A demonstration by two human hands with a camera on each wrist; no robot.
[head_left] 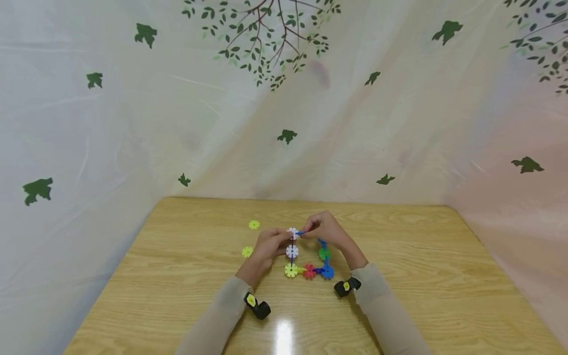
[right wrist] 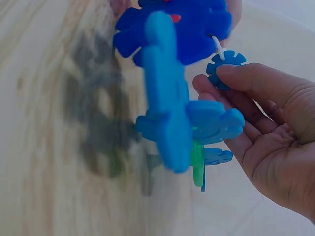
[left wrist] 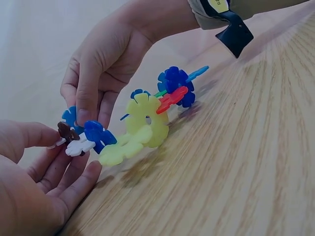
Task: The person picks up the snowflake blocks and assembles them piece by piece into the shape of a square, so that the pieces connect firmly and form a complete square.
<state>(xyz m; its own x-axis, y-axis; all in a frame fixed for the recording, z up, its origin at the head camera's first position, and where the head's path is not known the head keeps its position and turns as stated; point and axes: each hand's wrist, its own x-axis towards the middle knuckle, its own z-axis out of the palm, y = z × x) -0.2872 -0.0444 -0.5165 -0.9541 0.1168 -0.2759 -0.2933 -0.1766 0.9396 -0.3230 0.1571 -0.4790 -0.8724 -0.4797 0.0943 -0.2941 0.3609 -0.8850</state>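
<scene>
A chain of slotted, flower-shaped plastic discs bends around three sides of a square above the wooden table. My left hand [head_left: 265,250] grips its left side at the far white disc [head_left: 293,231]. Between thumb and fingers, my right hand [head_left: 329,230] pinches a blue disc [right wrist: 222,73], which meets that white disc edge-on. A brown disc [left wrist: 65,131] sits between my left fingertips in the left wrist view. The near side runs through a yellow disc [head_left: 291,270], a red disc [head_left: 309,271] and a blue corner disc [head_left: 327,272]. A green disc [head_left: 324,254] stands on the right side, below my right wrist.
Two loose yellow discs lie on the table left of my left hand, a far one [head_left: 254,225] and a nearer one [head_left: 247,252]. Behind the wooden table [head_left: 177,296] hangs a pale cloth [head_left: 230,148] with leaf and bird prints.
</scene>
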